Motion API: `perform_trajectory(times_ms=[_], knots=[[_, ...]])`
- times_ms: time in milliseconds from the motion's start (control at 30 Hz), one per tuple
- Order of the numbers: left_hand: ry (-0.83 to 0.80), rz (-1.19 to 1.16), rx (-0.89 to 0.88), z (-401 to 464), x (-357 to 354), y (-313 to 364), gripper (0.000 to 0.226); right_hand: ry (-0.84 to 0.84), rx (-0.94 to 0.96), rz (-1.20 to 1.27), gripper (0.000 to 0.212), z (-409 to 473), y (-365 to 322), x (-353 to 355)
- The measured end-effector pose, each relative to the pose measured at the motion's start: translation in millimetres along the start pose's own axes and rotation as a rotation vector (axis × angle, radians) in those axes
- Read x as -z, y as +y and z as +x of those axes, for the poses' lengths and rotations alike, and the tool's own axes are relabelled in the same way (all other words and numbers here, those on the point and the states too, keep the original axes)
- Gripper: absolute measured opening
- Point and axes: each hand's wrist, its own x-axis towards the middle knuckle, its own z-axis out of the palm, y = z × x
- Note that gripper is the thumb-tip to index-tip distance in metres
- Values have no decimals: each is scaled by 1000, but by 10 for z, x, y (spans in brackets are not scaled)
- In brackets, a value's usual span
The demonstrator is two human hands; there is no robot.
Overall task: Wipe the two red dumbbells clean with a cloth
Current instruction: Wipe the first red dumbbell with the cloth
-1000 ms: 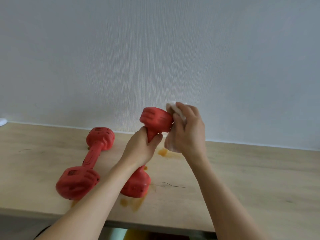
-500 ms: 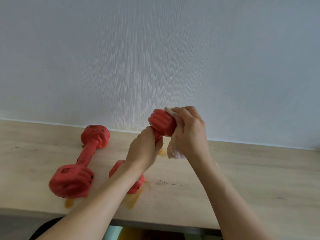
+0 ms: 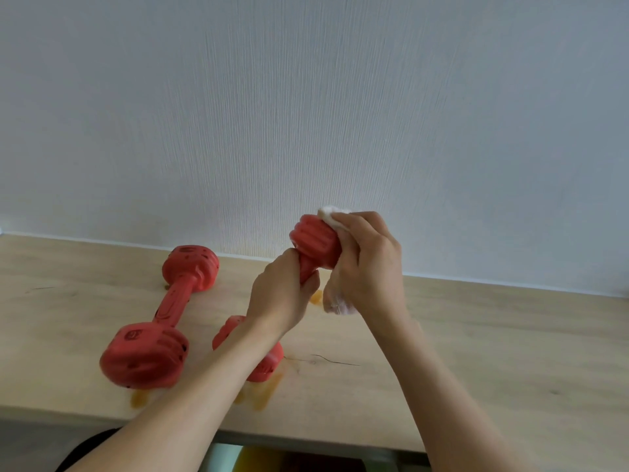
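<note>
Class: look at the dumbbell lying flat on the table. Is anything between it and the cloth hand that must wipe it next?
Yes. The held dumbbell and the left hand gripping its handle sit between the right hand with the cloth and the lying dumbbell.

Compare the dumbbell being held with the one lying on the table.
The held dumbbell is tilted up, gripped at its bar by the left hand; the other dumbbell lies flat on the table, untouched. The right hand presses a white cloth on the held one's upper end only. Both are red with ribbed ends.
</note>
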Motion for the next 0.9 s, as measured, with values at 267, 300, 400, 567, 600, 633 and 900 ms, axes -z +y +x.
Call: perform_trajectory(times_ms=[267, 300, 400, 567, 600, 633, 900], knots=[[13, -50, 52, 48, 24, -44, 13, -23, -36, -37, 25, 1, 8, 82], [4, -65, 47, 47, 23, -38, 12, -13, 17, -58, 26, -3, -47, 56], [8, -85, 7, 22, 18, -23, 12, -20, 82, -80, 26, -5, -106, 28], [101, -27, -75, -30, 12, -1, 13, -100, -185, 39, 21, 42, 85, 167], [102, -17, -90, -29, 3, -1, 14, -94, -189, 56, 20, 42, 81, 179], [96, -14, -96, -26, -5, 0, 15, -82, -157, 57, 20, 39, 60, 179], [36, 28, -132, -54, -70, 27, 11, -119, -107, -51, 23, 45, 23, 241]])
